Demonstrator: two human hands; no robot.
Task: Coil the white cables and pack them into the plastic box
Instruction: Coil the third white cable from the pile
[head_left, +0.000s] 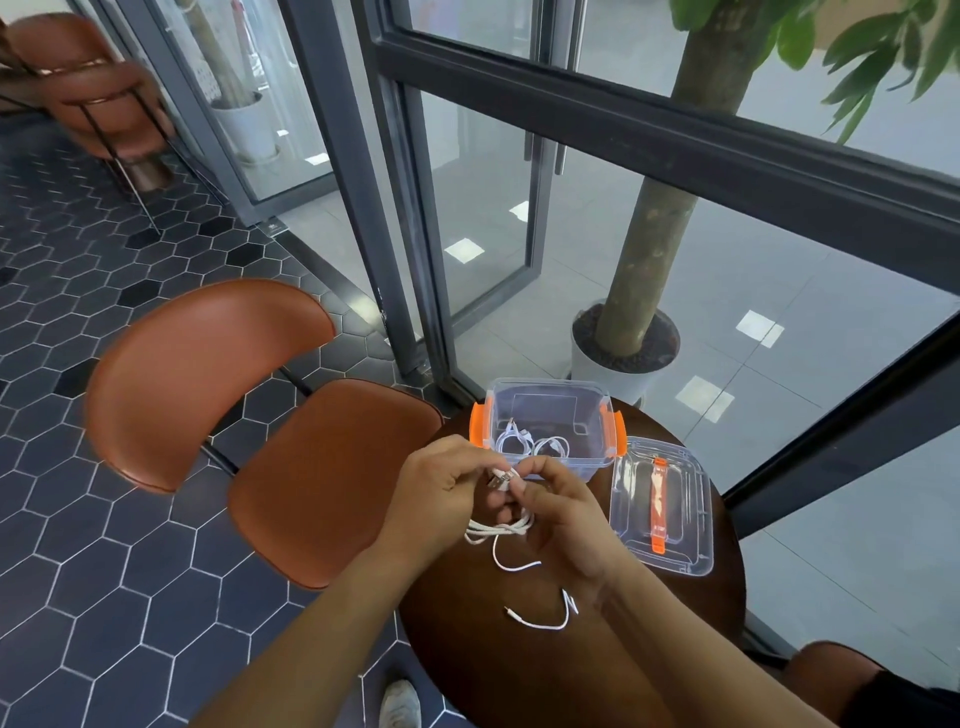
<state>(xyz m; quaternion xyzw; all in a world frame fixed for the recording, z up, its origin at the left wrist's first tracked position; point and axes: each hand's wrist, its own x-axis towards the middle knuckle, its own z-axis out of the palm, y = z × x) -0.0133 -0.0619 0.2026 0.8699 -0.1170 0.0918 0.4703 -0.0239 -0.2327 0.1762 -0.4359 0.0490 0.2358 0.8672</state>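
Cable held at centre frame, just below the open plastic box.

My left hand (441, 480) and right hand (558, 512) were closed on one white cable (501, 527), plug ends pinched between my fingertips, pointing up-left. Its loops hung below both hands, the loose tail trailing down-right onto the table (519, 675). The plastic box (545, 426) held coiled cables.

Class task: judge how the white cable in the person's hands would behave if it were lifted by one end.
The white cable would probably hang floppy: its loose tail already sags and curls across the table. It looks light, since both hands pinch it with just the fingers. Its loops would likely spring open if released.
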